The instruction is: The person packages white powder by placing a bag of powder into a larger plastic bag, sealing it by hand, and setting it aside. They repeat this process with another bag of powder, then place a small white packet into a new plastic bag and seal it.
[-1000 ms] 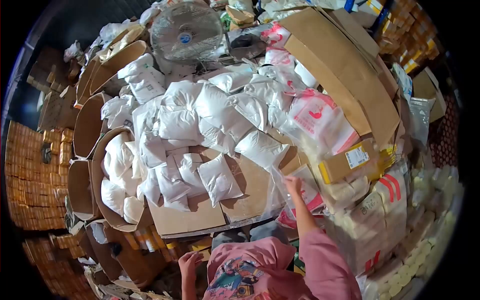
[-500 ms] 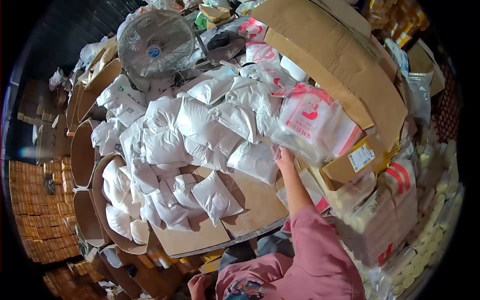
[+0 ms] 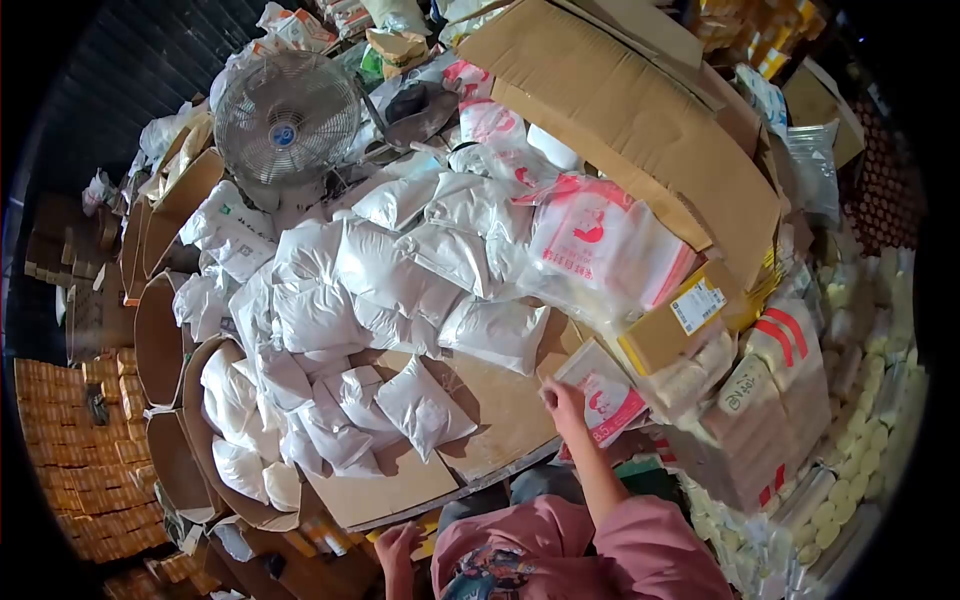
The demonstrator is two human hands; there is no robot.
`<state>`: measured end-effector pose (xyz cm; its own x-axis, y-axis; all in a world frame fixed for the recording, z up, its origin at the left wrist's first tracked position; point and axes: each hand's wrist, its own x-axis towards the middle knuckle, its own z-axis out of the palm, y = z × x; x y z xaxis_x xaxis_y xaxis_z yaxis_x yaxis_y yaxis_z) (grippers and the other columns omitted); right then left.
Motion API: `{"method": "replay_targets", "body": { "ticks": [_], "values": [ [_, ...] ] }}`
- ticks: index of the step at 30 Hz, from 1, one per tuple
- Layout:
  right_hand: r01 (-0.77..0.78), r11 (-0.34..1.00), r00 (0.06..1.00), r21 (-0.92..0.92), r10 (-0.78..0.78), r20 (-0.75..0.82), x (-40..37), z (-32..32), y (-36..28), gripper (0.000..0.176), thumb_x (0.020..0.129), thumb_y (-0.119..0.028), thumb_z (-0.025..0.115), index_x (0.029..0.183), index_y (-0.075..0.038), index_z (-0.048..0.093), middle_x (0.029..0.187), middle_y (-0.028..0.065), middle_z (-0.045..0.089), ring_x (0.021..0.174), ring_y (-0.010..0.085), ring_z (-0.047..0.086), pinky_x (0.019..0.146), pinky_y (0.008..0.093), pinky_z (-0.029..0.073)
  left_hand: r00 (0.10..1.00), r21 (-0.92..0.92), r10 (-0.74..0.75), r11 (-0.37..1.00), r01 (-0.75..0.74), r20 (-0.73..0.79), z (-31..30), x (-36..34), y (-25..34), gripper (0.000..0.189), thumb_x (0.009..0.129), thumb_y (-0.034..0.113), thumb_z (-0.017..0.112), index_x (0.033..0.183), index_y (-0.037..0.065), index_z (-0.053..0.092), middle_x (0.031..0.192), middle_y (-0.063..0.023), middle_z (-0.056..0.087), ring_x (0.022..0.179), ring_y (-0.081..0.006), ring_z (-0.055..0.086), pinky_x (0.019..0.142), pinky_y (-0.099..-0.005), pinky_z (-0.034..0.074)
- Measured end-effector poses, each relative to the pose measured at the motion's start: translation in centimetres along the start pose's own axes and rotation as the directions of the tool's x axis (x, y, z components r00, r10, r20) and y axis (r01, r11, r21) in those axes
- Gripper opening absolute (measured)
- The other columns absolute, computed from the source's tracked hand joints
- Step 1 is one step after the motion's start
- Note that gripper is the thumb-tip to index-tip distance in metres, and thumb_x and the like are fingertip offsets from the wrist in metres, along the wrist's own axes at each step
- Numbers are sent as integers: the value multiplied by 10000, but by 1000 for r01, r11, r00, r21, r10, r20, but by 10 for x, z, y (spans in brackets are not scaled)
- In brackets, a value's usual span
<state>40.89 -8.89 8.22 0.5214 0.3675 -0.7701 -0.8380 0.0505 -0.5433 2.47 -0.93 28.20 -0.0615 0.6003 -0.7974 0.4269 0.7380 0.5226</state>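
Observation:
My right hand (image 3: 563, 402) is closed at the left edge of a flat clear bag with pink print (image 3: 603, 395), near the right end of the cardboard-covered table (image 3: 510, 415). Whatever its fingers hold is too small to make out. Low in the view, my left hand (image 3: 398, 545) hangs by the table's front edge with its fingers curled; nothing can be made out in them. The nearest filled white bag (image 3: 425, 408) lies on the cardboard. Behind it a heap of filled white bags (image 3: 375, 262) covers the table. A stack of pink-printed plastic bags (image 3: 590, 240) lies behind my right hand.
A round fan (image 3: 285, 125) stands at the back left. Open cartons (image 3: 165, 345) with white bags line the left side. Large bent cardboard (image 3: 630, 120) rises at the back right. A yellow-edged box (image 3: 670, 320) and wrapped packs (image 3: 745, 430) are on the right.
My right hand has moved back towards my body, from the pink-printed stack to the flat bag's edge. My left hand has risen towards the table's front edge. The view has shifted slightly.

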Motion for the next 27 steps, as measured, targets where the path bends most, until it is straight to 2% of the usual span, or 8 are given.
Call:
{"method": "replay_targets", "body": {
  "ticks": [5,11,14,16,19,22,24,27],
  "values": [
    [-116,977,992,-180,122,25,-69,-21,31,148,830,-140,711,831,-4,654,736,62,654,623,130,630,531,205,477,971,36,207,976,-213,121,47,18,54,275,906,201,629,744,-18,595,660,-99,657,526,-107,548,494,-240,409],
    [-98,986,955,138,54,291,-135,21,26,339,928,-78,536,1242,47,511,1232,151,556,1186,249,516,1007,370,445,637,-185,747,664,-724,189,132,-87,189,154,952,3,471,942,-55,613,965,-127,689,853,-146,630,792,-264,494],
    [250,968,863,-37,-206,460,-169,33,-24,435,972,-144,459,1371,13,385,1378,125,455,1302,233,406,1086,376,346,-75,-21,881,-74,-997,468,166,-120,203,347,784,45,577,1129,35,607,1342,-203,499,1263,-406,422,1062,-505,316],
    [305,951,898,42,-302,320,-198,43,-65,474,985,-217,420,1407,-11,354,1426,123,419,1333,239,377,1093,397,320,-91,-17,664,-117,-993,743,233,-70,120,440,830,188,555,1252,66,540,1406,-167,435,1291,-424,372,1084,-522,268],
    [442,805,814,396,-545,199,-327,69,-162,495,969,-247,413,1406,-22,355,1473,160,364,1363,304,347,1097,453,290,95,-42,244,504,-862,965,277,-6,26,483,875,235,522,1319,57,458,1437,-156,393,1327,-393,328,1101,-486,249],
    [879,-52,84,-475,-962,260,-363,65,-156,487,980,-250,371,1411,-22,354,1485,182,337,1375,333,319,1121,474,236,118,-28,8,986,165,993,273,-86,22,534,920,282,488,1387,48,376,1468,-146,351,1363,-363,284,1119,-450,230],
    [789,278,358,-547,-933,42,-321,27,-98,487,991,-265,383,1409,-17,358,1475,158,354,1364,299,337,1124,441,243,206,-137,93,967,213,974,286,-137,32,572,950,313,466,1431,42,321,1489,-139,323,1387,-343,254,1130,-427,217],
    [504,781,846,368,-532,-29,-286,-36,-64,489,1007,-286,400,1407,-9,363,1459,121,379,1346,247,365,1127,393,254,-5,-361,492,631,-687,870,288,-132,56,571,968,303,445,1450,32,304,1496,-149,312,1409,-278,232,1137,-386,206]
  ]
}}
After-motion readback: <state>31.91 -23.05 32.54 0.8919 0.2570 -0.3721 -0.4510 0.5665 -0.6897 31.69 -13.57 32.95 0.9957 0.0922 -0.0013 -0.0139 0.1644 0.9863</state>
